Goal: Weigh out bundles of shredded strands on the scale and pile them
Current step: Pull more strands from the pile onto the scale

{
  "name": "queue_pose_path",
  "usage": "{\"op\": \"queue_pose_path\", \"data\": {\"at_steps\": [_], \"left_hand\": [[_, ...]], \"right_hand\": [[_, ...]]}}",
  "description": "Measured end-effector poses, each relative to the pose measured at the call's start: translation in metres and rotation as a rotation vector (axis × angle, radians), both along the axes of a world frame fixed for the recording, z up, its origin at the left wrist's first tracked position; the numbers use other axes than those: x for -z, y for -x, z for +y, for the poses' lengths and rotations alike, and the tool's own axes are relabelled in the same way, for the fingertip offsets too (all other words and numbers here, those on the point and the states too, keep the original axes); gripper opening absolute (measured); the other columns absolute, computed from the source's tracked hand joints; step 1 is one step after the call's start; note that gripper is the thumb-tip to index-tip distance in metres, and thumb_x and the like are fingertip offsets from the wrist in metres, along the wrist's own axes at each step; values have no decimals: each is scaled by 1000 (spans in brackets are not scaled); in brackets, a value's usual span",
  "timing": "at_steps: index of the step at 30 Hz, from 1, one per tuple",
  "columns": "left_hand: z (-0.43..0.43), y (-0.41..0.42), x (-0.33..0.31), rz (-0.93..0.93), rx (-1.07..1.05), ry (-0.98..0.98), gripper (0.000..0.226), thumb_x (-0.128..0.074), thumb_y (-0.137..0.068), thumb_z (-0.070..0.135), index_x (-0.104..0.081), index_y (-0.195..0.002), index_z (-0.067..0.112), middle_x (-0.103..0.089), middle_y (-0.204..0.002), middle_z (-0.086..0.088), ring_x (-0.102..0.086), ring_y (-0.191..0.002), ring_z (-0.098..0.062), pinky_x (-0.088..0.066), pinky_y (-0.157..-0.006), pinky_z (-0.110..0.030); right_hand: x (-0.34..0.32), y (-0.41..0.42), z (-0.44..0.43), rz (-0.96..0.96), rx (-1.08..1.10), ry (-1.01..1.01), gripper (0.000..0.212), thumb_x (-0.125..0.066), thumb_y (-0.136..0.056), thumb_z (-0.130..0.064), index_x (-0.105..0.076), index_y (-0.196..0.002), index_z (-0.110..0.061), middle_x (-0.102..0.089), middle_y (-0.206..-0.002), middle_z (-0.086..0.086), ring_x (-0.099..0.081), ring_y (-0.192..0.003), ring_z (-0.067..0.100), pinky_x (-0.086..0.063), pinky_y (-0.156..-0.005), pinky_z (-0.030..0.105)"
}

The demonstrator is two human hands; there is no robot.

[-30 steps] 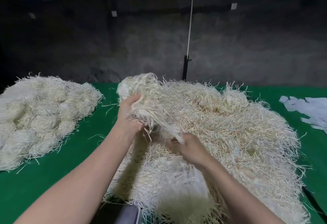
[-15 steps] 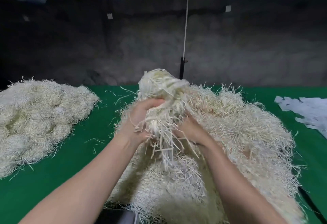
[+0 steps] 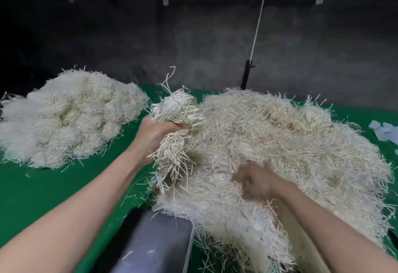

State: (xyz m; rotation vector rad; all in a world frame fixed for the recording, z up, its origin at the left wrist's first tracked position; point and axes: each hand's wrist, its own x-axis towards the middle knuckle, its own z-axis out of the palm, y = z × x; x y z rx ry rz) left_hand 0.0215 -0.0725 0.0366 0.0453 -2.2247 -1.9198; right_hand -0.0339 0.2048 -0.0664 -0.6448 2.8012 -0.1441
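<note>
pale bundle [image 3: 178,111] now only in left hand [image 3: 158,132], fingers [image 3: 172,126] curled round it, above the worktop [image 3: 53,188]; right hand [image 3: 256,183] has dropped to the heap [image 3: 290,143], blurred, grip unclear. scale [image 3: 155,244] half cut off.

green table cover [image 3: 43,186], white paper slips [image 3: 385,132] at right, white cord [image 3: 259,20] above black post [image 3: 245,76]

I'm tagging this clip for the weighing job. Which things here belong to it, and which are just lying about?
Job:
- left hand gripping a bundle
- right hand, blurred, over the loose heap
- scale
- pile of finished bundles

Lying about:
- paper slips
- cord
- black post
- green cover
</note>
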Motion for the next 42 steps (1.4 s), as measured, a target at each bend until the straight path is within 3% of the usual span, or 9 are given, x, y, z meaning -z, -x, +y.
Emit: {"op": "queue_pose_path", "data": {"at_steps": [2, 6, 12, 15, 21, 27, 35, 38, 42], "left_hand": [[-4, -12, 0, 17, -4, 103, 42, -72, -75, 1, -56, -108, 21, -60, -92, 6, -56, -65, 15, -41, -58, -2], [-14, -41, 10, 59, 183, 512, 35, -74, -72, 11, -53, -80, 38, -54, -95, 12, -54, -85, -4, -52, -73, -22], [-21, -64, 44, 126, 310, 615, 62, -69, -67, 11, -42, -119, 31, -51, -118, 8, -53, -102, -6, -39, -73, -6], [-44, -69, 60, -45, 291, 305, 79, -81, -61, 6, -35, -116, 39, -49, -121, 3, -57, -95, -10, -47, -61, -13], [-92, -86, 90, -401, 244, -638, 72, -59, -73, 53, -42, -138, 29, -36, -150, -9, -32, -137, -34, -27, -108, -57], [-69, -91, 104, -487, 104, -446, 79, -55, -87, -6, -19, -148, 29, -23, -156, -8, -22, -144, -25, -22, -117, -42], [-68, -109, 145, -444, 307, 339, 64, -49, -89, -3, -36, -144, 26, -29, -150, -7, -34, -137, -26, -32, -113, -39], [-86, -103, 143, -569, 303, 50, 60, -65, -87, 25, -40, -140, 18, -51, -135, -7, -51, -122, -22, -43, -101, -37], [-112, -93, 148, -444, 136, 146, 45, -71, -84, 26, -56, -125, 18, -65, -113, -1, -64, -94, -11, -48, -82, -23]], "right_hand": [[-42, -11, -22, 188, 77, 382, 35, -65, -84, -22, -56, -114, -37, -56, -126, -12, -47, -120, 8, -28, -112, 50], [-107, -60, -84, 224, -29, 1174, 50, -60, -79, -56, -36, -122, -61, -33, -130, -42, -37, -121, -14, -41, -95, 27], [-62, -109, -150, -439, 18, 1117, 70, -75, -65, -55, -34, -120, -69, -29, -133, -26, -27, -122, -2, -33, -105, 41], [-41, -115, -151, -622, 263, 1317, 51, -76, -70, -35, -44, -107, -50, -50, -105, -30, -58, -83, -16, -55, -65, 16], [-34, -120, -158, -478, 530, 1409, 105, -74, -58, -43, -19, -146, -25, -24, -153, 3, -38, -128, 21, -30, -105, 43], [-6, -147, -196, -245, 251, 882, 79, -70, -76, -49, -23, -140, -46, -22, -150, -14, -26, -137, 12, -24, -111, 33], [30, -170, -180, -249, 309, 880, 87, -75, -71, -4, -30, -128, -52, -51, -126, -17, -55, -110, 0, -47, -94, 26], [40, -177, -171, -191, 318, 722, 78, -70, -77, -4, -31, -125, -52, -35, -120, -34, -43, -111, -19, -36, -89, 3], [50, -177, -168, -201, 273, 463, 80, -66, -82, -13, -19, -135, -51, -43, -115, -13, -43, -102, 10, -36, -93, 26]]}}
